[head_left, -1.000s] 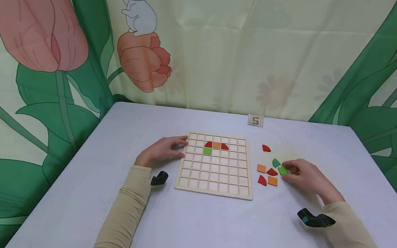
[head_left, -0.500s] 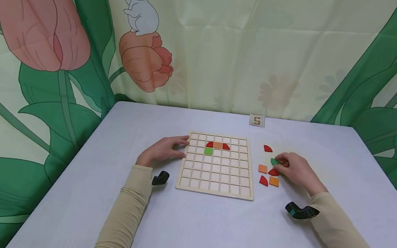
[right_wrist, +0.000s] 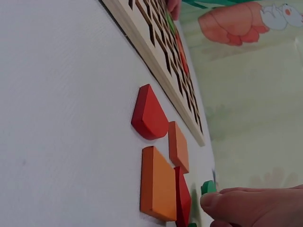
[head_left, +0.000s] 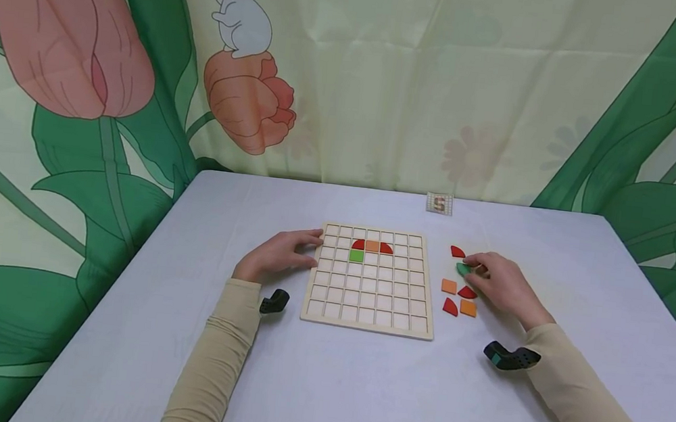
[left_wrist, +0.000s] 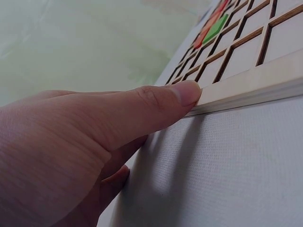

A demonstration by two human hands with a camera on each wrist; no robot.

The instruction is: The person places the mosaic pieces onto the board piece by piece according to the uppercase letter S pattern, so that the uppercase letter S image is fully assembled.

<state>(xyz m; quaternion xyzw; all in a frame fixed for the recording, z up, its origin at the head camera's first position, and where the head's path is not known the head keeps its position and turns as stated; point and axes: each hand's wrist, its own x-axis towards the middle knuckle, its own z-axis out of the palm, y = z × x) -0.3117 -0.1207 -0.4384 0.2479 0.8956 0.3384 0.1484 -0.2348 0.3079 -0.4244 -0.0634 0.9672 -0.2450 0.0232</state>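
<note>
the right hand (head_left: 504,286) is pinching a green piece (head_left: 463,268) between its thumb and fingertips, to the right of the gridded board (head_left: 366,327). the left hand (head_left: 277,254) is stretching its fingers out loosely, its thumb touching the board's left edge. on the board, two red quarter-rounds (head_left: 358,245) are flanking an orange square (head_left: 372,246) in the second row from the far edge, and a light green square (head_left: 357,256) is sitting in the cell just below the left one.

beyond the board's right edge, three loose red pieces (head_left: 450,307) and two loose orange squares (head_left: 468,308) are lying on the white surface (head_left: 357,389), most of them clustering near the right hand. a small patterned card (head_left: 439,204) is resting near the far edge. a curtain (head_left: 372,105) with printed tulips is hanging behind, and beige sleeves (head_left: 217,355) are covering both arms.
</note>
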